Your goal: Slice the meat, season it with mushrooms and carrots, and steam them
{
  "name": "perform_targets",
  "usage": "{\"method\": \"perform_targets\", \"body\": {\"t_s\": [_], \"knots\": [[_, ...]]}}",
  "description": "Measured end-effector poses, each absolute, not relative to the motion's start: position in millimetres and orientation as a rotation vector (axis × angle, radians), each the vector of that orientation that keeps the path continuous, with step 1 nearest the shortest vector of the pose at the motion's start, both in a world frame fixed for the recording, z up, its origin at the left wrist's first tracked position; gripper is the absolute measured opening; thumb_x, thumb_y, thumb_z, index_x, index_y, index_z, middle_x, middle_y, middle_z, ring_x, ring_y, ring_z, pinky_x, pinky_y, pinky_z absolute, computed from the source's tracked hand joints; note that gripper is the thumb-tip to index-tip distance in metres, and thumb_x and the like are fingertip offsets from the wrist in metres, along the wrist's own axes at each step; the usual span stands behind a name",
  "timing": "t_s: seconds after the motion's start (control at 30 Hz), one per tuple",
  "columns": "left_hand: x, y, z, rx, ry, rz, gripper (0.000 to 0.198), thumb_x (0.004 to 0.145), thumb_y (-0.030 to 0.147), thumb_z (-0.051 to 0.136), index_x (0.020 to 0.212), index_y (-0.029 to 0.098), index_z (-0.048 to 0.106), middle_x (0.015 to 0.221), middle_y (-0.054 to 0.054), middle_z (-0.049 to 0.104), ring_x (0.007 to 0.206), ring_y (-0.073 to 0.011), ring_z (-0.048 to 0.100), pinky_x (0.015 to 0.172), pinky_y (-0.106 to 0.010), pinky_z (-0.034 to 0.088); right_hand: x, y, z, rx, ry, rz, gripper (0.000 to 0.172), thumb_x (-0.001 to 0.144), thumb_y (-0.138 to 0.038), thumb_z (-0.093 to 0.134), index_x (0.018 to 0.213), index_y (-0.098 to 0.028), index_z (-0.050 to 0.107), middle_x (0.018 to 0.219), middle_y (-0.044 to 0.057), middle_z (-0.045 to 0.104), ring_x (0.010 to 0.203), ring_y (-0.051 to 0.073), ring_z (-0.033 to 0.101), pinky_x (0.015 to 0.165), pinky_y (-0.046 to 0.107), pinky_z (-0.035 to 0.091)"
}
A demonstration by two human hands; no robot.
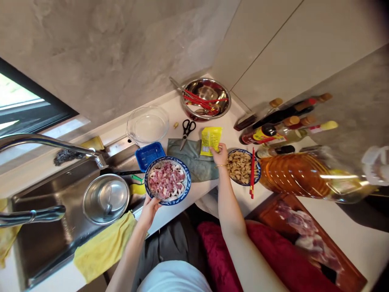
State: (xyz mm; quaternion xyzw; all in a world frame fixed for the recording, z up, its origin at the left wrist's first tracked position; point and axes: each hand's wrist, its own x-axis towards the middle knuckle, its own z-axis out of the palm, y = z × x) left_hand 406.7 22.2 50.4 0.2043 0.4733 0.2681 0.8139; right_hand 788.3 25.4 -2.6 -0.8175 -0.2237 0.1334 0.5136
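Amber bottle [294,174] tops counter [343,227] — held bowl [189,182] near sink [45,211].

Daylight is showing washed-out white at the window [16,97], well to the left of the left hand [149,211], while highlights are glinting on the tap [54,140] between them. Beyond the right hand [220,155], glare is streaking the amber jug [299,172], wide-angle distortion is tilting the bottles [263,134] outward, and the far upper corner is darkening.

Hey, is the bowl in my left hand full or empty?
Full, or nearly: pink meat pieces and pale slices spread across the bowl, leaving mainly its blue-patterned rim bare.
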Motion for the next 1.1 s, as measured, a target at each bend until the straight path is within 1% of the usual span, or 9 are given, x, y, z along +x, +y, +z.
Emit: {"method": "perform_targets", "body": {"t_s": [0.07, 0.1, 0.17, 0.27, 0.37, 0.57, 0.67, 0.87, 1.1], "knots": [[410, 28, 54, 0.413, 0.982, 0.592, 0.067, 0.063, 0.019, 0.067, 0.127, 0.026, 0.046, 0.11, -0.005, 0.067, 0.104, -0.0233, 0.062, 0.088, -0.037, 0.048, 775, 13, 19, -1.793, -0.592, 0.29, 0.052, 0.069, -0.044, 0.069, 0.11, -0.015, 0.056, 0.101, 0.012, 0.069, 0.088, 0.021, 0.067, 0.08, 0.037, 0.055], [412, 31, 56, 0.406, 0.966, 0.606, 0.067, 0.063, 0.019, 0.067, 0.126, 0.025, 0.047, 0.11, -0.005, 0.067, 0.104, -0.0233, 0.062, 0.089, -0.038, 0.048, 767, 7, 34, -1.737, -0.64, 0.271, 0.051, 0.069, -0.043, 0.07, 0.11, -0.016, 0.058, 0.102, 0.011, 0.069, 0.089, 0.021, 0.066, 0.082, 0.037, 0.054], [412, 37, 59, 0.404, 0.933, 0.644, 0.065, 0.063, 0.017, 0.066, 0.125, 0.025, 0.048, 0.107, -0.004, 0.067, 0.103, -0.023, 0.062, 0.089, -0.039, 0.048, 750, -3, 70, -1.693, -0.764, 0.269, 0.044, 0.069, -0.039, 0.072, 0.106, -0.017, 0.064, 0.102, 0.008, 0.07, 0.088, 0.02, 0.066, 0.084, 0.036, 0.054], [409, 45, 63, 0.423, 0.921, 0.722, 0.06, 0.064, 0.016, 0.065, 0.121, 0.024, 0.05, 0.1, -0.003, 0.068, 0.099, -0.0225, 0.062, 0.089, -0.04, 0.048, 721, -8, 120, -1.705, -0.964, 0.318, 0.033, 0.071, -0.034, 0.073, 0.099, -0.019, 0.069, 0.096, 0.004, 0.072, 0.083, 0.019, 0.067, 0.081, 0.033, 0.055], [401, 53, 68, 0.44, 0.943, 0.794, 0.056, 0.064, 0.017, 0.064, 0.118, 0.023, 0.052, 0.096, -0.002, 0.067, 0.095, -0.0214, 0.062, 0.088, -0.04, 0.049, 692, -4, 147, -1.705, -1.203, 0.334, 0.027, 0.071, -0.032, 0.075, 0.095, -0.02, 0.073, 0.094, 0.004, 0.073, 0.083, 0.02, 0.067, 0.08, 0.032, 0.056], [375, 62, 69, 0.443, 0.971, 0.898, 0.054, 0.064, 0.016, 0.062, 0.117, 0.021, 0.053, 0.095, -0.002, 0.064, 0.084, -0.0171, 0.06, 0.081, -0.035, 0.051, 654, 21, 145, -1.536, -1.561, 0.326, 0.017, 0.078, -0.026, 0.069, 0.094, -0.023, 0.073, 0.094, 0.005, 0.073, 0.084, 0.021, 0.068, 0.08, 0.036, 0.056], [365, 61, 66, 0.435, 0.946, 0.934, 0.057, 0.064, 0.015, 0.06, 0.12, 0.02, 0.051, 0.098, -0.003, 0.063, 0.081, -0.0164, 0.059, 0.078, -0.035, 0.051, 639, 33, 145, -1.45, -1.743, 0.358, 0.023, 0.081, -0.022, 0.066, 0.103, -0.026, 0.072, 0.096, 0.005, 0.072, 0.087, 0.021, 0.068, 0.082, 0.036, 0.056], [353, 55, 68, 0.363, 0.916, 0.979, 0.063, 0.063, 0.015, 0.061, 0.124, 0.022, 0.049, 0.104, -0.005, 0.064, 0.088, -0.0188, 0.06, 0.08, -0.037, 0.051, 614, 43, 151, -1.415, -1.942, 0.385, 0.037, 0.084, -0.018, 0.062, 0.12, -0.029, 0.065, 0.106, 0.005, 0.071, 0.094, 0.02, 0.066, 0.085, 0.036, 0.054], [341, 52, 60, 0.334, 0.923, 1.036, 0.066, 0.062, 0.014, 0.062, 0.127, 0.023, 0.048, 0.108, -0.005, 0.064, 0.086, -0.0184, 0.06, 0.079, -0.037, 0.053, 603, 48, 157, -1.402, -1.985, 0.422, 0.036, 0.084, -0.021, 0.063, 0.119, -0.03, 0.065, 0.106, 0.005, 0.071, 0.092, 0.02, 0.067, 0.084, 0.034, 0.055]]}}
